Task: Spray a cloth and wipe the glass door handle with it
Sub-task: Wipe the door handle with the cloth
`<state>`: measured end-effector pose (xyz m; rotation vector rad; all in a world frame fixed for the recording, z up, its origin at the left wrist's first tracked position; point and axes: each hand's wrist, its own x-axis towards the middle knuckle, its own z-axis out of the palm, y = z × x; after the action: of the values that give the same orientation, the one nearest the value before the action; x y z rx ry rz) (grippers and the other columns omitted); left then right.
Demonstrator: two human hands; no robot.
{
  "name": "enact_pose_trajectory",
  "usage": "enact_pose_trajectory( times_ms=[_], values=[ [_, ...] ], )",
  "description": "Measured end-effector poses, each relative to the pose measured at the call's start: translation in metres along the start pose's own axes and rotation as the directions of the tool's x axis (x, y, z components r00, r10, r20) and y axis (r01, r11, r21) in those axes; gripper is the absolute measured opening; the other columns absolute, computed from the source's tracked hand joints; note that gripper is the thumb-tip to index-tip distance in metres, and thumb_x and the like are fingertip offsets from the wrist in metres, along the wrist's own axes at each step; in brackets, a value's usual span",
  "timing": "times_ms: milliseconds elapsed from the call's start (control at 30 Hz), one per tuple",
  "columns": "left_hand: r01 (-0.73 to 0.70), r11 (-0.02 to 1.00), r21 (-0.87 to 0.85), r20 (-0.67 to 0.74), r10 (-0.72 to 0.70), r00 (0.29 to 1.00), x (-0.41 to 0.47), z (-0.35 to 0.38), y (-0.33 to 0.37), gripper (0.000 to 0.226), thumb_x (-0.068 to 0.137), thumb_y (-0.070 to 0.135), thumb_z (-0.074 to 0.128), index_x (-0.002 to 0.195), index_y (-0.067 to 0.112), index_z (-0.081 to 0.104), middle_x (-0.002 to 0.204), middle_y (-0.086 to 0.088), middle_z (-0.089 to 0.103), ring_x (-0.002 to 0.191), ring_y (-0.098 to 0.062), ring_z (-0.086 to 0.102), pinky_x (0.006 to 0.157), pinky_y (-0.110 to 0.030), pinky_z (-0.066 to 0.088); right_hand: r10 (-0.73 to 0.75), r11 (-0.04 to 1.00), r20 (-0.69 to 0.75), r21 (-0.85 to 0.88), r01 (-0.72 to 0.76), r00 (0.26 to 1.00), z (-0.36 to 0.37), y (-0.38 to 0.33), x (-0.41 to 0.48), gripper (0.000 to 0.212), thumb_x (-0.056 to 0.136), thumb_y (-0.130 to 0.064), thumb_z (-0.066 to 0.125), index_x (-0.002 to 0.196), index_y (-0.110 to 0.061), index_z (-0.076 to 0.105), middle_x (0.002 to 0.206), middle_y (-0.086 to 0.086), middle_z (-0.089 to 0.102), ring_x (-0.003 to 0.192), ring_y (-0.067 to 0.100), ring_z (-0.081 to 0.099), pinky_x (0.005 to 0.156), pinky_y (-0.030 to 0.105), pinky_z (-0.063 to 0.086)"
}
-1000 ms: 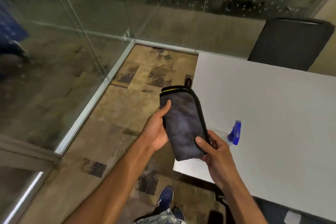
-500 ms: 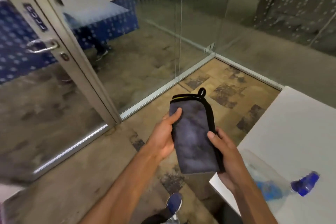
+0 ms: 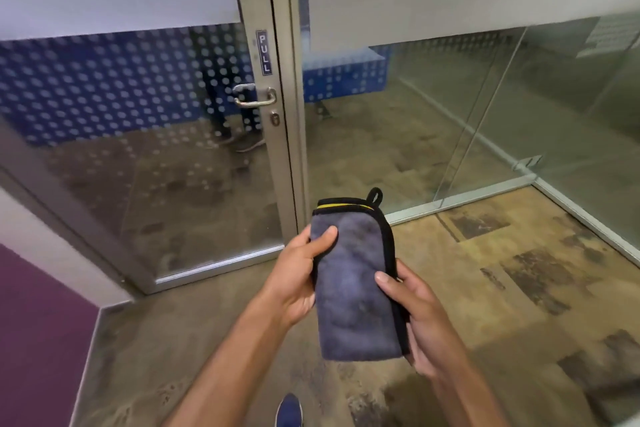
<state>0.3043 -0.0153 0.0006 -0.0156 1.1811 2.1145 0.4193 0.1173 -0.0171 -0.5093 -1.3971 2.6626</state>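
Note:
A folded grey cloth (image 3: 353,284) with black trim, a yellow stripe and a small loop is held upright in front of me. My left hand (image 3: 298,274) grips its left edge, thumb on the front face. My right hand (image 3: 415,315) grips its right edge lower down, thumb over the trim. The glass door (image 3: 145,135) with a metal frame stands ahead on the left. Its silver lever handle (image 3: 254,96) sits on the frame under a PULL label, well above and beyond the cloth. No spray bottle shows.
A keyhole (image 3: 274,118) sits just below the handle. Fixed glass walls (image 3: 433,121) run right of the door frame and round the corner. A purple wall (image 3: 38,340) fills the lower left. Patterned carpet (image 3: 502,288) lies underfoot, and my blue shoe (image 3: 289,409) shows at the bottom.
The view has swung left from the white table and spray bottle to the glass door, which now stands ahead with its handle in view. Both hands keep holding the cloth the same way.

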Motion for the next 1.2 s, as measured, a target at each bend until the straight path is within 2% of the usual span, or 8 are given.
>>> enact_pose_trajectory(
  times_ms=[167, 300, 467, 633, 833, 967, 1067, 1200],
  values=[
    [-0.083, 0.997, 0.003, -0.048, 0.083, 0.995, 0.032, -0.051, 0.064, 0.030, 0.103, 0.007, 0.053, 0.130, 0.000, 0.062, 0.122, -0.022, 0.072, 0.106, -0.031, 0.072, 0.092, -0.042, 0.061, 0.024, 1.000, 0.087, -0.019, -0.022, 0.996, 0.061, 0.008, 0.075, 0.036, 0.097, -0.012, 0.062, 0.133, -0.009, 0.063, 0.130, 0.022, 0.069, 0.123, 0.041, 0.064, 0.101, 0.050, 0.054],
    [-0.144, 0.990, 0.008, -0.079, 0.144, 0.986, 0.054, -0.089, 0.113, 0.032, 0.102, 0.005, 0.054, 0.132, -0.003, 0.060, 0.130, -0.026, 0.067, 0.116, -0.036, 0.067, 0.100, -0.046, 0.057, 0.036, 0.999, 0.157, -0.025, -0.033, 0.987, 0.108, 0.013, 0.126, 0.037, 0.095, -0.013, 0.063, 0.133, -0.012, 0.063, 0.131, 0.022, 0.069, 0.120, 0.038, 0.067, 0.099, 0.048, 0.057],
    [-0.211, 0.975, 0.068, -0.123, 0.218, 0.968, 0.074, -0.126, 0.159, 0.031, 0.099, 0.006, 0.059, 0.128, -0.005, 0.063, 0.124, -0.025, 0.071, 0.121, -0.042, 0.065, 0.101, -0.048, 0.057, 0.073, 0.997, 0.232, 0.006, -0.077, 0.970, 0.154, 0.019, 0.174, 0.042, 0.096, -0.006, 0.056, 0.138, -0.010, 0.057, 0.132, 0.024, 0.067, 0.120, 0.039, 0.066, 0.093, 0.047, 0.059],
    [-0.247, 0.969, 0.002, -0.171, 0.244, 0.955, 0.095, -0.148, 0.189, 0.032, 0.102, 0.007, 0.055, 0.127, -0.012, 0.059, 0.128, -0.035, 0.064, 0.124, -0.048, 0.061, 0.105, -0.056, 0.052, 0.078, 0.996, 0.301, 0.020, -0.089, 0.950, 0.184, 0.018, 0.216, 0.048, 0.091, -0.011, 0.064, 0.138, -0.010, 0.056, 0.137, 0.023, 0.064, 0.128, 0.042, 0.060, 0.105, 0.054, 0.051],
    [-0.284, 0.956, -0.068, -0.147, 0.272, 0.951, 0.127, -0.156, 0.225, 0.032, 0.102, 0.009, 0.054, 0.127, -0.011, 0.060, 0.128, -0.035, 0.064, 0.112, -0.042, 0.066, 0.097, -0.051, 0.056, 0.083, 0.996, 0.336, -0.007, -0.085, 0.938, 0.210, 0.001, 0.266, 0.049, 0.087, -0.010, 0.067, 0.135, -0.006, 0.058, 0.132, 0.024, 0.067, 0.118, 0.039, 0.067, 0.092, 0.047, 0.059],
    [-0.346, 0.937, 0.042, -0.183, 0.347, 0.920, 0.165, -0.152, 0.255, 0.028, 0.101, 0.006, 0.057, 0.124, -0.007, 0.062, 0.124, -0.030, 0.068, 0.118, -0.044, 0.066, 0.102, -0.053, 0.055, 0.037, 0.999, 0.357, -0.007, -0.037, 0.934, 0.217, -0.015, 0.310, 0.049, 0.087, -0.006, 0.067, 0.135, -0.003, 0.057, 0.133, 0.024, 0.066, 0.121, 0.040, 0.065, 0.098, 0.050, 0.056],
    [-0.409, 0.885, 0.221, -0.193, 0.451, 0.872, 0.194, -0.142, 0.277, 0.025, 0.100, 0.009, 0.061, 0.122, -0.001, 0.065, 0.118, -0.022, 0.074, 0.117, -0.042, 0.068, 0.101, -0.052, 0.056, -0.002, 1.000, 0.360, 0.030, -0.009, 0.933, 0.220, -0.031, 0.341, 0.047, 0.085, -0.004, 0.067, 0.132, -0.003, 0.059, 0.132, 0.024, 0.067, 0.121, 0.040, 0.065, 0.099, 0.050, 0.056],
    [-0.495, 0.669, 0.554, -0.140, 0.662, 0.736, 0.237, -0.133, 0.303, 0.022, 0.098, 0.020, 0.067, 0.120, 0.017, 0.069, 0.114, -0.001, 0.077, 0.109, -0.021, 0.072, 0.101, -0.049, 0.056, -0.044, 0.997, 0.365, 0.079, 0.017, 0.930, 0.223, -0.055, 0.385, 0.043, 0.085, -0.002, 0.068, 0.128, -0.005, 0.064, 0.129, 0.023, 0.069, 0.115, 0.037, 0.070, 0.088, 0.044, 0.061]
  ],
)
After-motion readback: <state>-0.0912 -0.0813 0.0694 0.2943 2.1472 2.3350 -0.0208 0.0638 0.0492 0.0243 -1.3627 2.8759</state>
